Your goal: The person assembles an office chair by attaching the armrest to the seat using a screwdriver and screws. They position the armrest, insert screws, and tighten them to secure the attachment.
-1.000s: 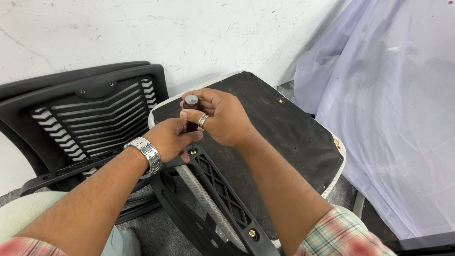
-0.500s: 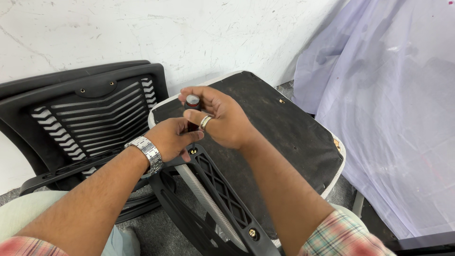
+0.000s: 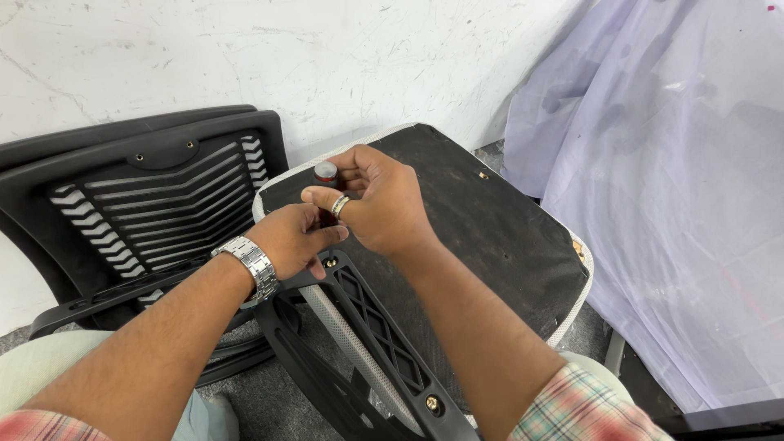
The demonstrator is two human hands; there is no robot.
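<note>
Black plastic armrest bracket [image 3: 371,343] rises from lower centre across an upturned seat base [image 3: 490,220] | right hand [image 3: 384,204] pinches a small red-handled screwdriver [image 3: 326,175] upright at frame centre, over 1 bracket screw | left hand [image 3: 290,241] curls around the shaft, steadying it | slatted backrest [image 3: 155,204] lies upper left.

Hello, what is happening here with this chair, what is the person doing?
A person is working on an upturned chair seat. The right hand grips a small tool with a rounded cap, held upright over a bolt at the end of a black plastic bracket. The left hand steadies it from below. A black slatted chair back leans against the wall behind.
</note>
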